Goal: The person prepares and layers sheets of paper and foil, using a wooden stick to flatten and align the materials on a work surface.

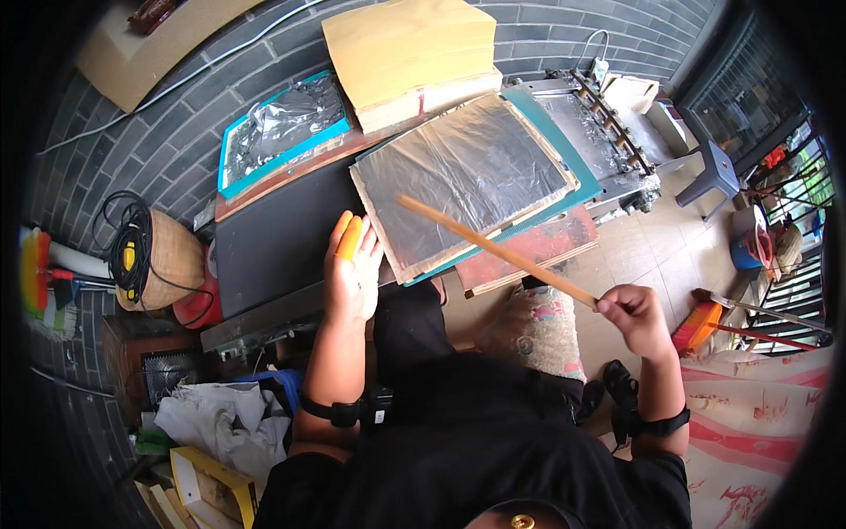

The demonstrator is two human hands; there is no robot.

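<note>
My right hand [631,317] holds one end of a thin wooden stick [509,256], whose far end lies over a stack of silvery foil sheets [462,175]. That stack rests on a teal cutting mat [555,142]. Orange covers wrap two fingertips of my left hand [355,264], which is palm up with the fingers extended by the stack's left edge. Nothing lies in that palm.
A blue-rimmed tray [291,155] of crumpled foil stands at the back left. Behind the stack is a tall pile of yellow paper [410,53]. A black board [284,231] lies left, a metal frame [595,132] right, a grey stool [710,178] beyond.
</note>
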